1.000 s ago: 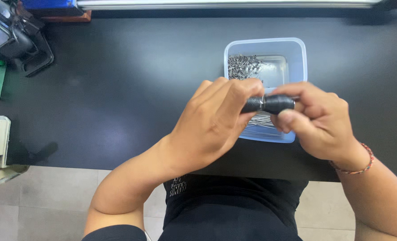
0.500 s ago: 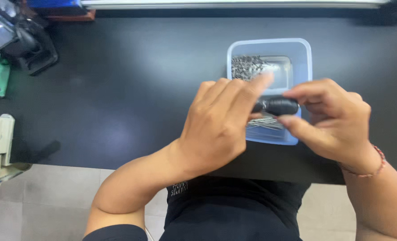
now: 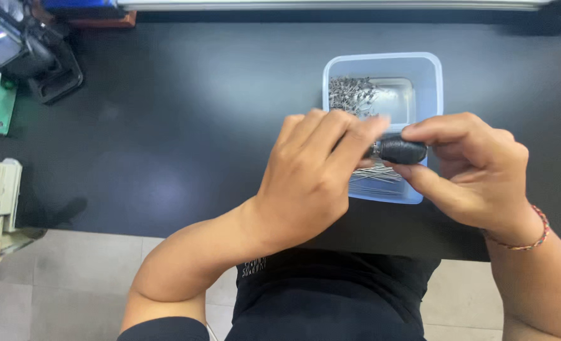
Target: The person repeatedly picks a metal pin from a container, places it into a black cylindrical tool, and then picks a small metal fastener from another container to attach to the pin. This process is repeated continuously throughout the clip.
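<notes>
A black matte tabletop (image 3: 167,126) carries a clear square plastic tub (image 3: 432,69) of thin metal pins (image 3: 353,95). Above the tub, the right hand (image 3: 476,177) pinches a small black oval plastic piece (image 3: 402,151). The left hand (image 3: 312,177) curls its fingertips against the piece's left end.

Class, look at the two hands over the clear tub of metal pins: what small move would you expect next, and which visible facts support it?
Probably the left hand eases its fingertips against the small black part, which the right hand pinches steady. Both hands meet at it above the clear tub, with thin metal pins lying below.
</notes>
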